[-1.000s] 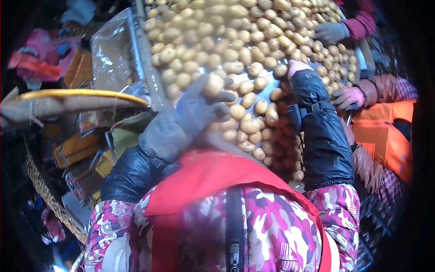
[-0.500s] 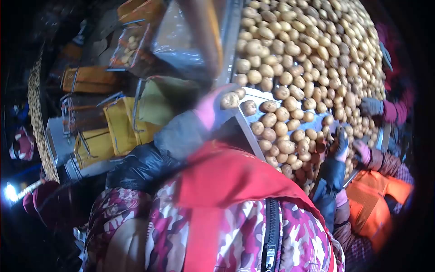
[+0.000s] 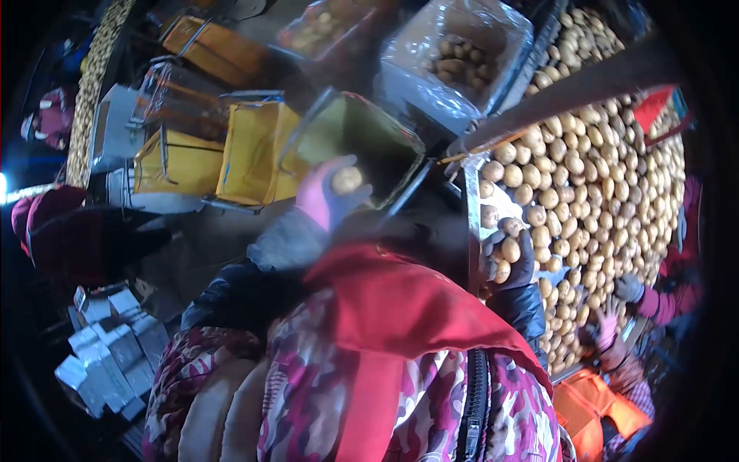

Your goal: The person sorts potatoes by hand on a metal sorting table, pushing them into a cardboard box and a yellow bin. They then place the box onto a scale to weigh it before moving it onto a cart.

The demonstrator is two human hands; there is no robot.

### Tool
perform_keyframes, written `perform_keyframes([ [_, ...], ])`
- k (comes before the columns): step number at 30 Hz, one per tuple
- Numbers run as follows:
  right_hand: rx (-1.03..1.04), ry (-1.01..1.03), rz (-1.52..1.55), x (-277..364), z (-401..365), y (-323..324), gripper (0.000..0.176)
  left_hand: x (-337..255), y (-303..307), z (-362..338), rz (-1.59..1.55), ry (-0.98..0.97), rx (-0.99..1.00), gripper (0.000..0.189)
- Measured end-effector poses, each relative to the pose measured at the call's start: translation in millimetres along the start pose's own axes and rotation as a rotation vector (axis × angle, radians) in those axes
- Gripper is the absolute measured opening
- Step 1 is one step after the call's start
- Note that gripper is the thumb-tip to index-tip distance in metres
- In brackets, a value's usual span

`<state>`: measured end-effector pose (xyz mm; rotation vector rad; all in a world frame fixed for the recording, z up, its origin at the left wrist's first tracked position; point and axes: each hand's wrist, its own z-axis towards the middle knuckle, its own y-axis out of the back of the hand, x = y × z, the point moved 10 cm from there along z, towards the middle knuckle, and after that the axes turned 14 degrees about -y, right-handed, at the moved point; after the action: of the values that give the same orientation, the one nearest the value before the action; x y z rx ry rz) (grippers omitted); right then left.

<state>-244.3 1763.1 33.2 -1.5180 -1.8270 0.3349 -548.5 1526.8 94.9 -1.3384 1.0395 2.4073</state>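
The gloved left hand (image 3: pixel 323 202) cups one potato (image 3: pixel 346 181) at the near rim of the green-lined crate (image 3: pixel 366 127), whose mouth lies open toward 12 o'clock. At 3 o'clock the right hand (image 3: pixel 509 263) grips a clutch of tubers (image 3: pixel 509 249) beside the sorting table (image 3: pixel 471 223), at its metal edge. The bed beyond is packed tight.

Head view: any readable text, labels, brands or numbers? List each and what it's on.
None readable.
The yellow bags, the clear plastic bag and the grey boxes show no legible print.
The jacket bears only a pattern.
Nothing is marked on the left hand, its potato, the right hand or the potatoes it holds.
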Motion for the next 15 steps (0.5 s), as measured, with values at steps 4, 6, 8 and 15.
perform_keyframes([
  [4, 0.11, -0.199, -0.146, -23.2, 11.3, -10.3, 0.072, 19.3, 18.3, -14.3, 0.064, 0.063, -0.084, 0.054],
  [6, 0.032, -0.26, -0.091, -26.9, 13.6, -5.1, 0.072, 38.8, 23.3, -18.1, 0.098, 0.017, -0.164, 0.053],
  [8, 0.0, -0.235, -0.087, -23.6, 12.9, -8.9, 0.07, 54.1, 29.0, -13.9, -0.035, 0.098, -0.215, 0.052],
  [15, -0.165, -0.131, -0.207, -3.3, -7.4, 4.6, 0.068, -6.7, 37.9, 35.7, -0.148, -0.214, -0.249, 0.038],
])
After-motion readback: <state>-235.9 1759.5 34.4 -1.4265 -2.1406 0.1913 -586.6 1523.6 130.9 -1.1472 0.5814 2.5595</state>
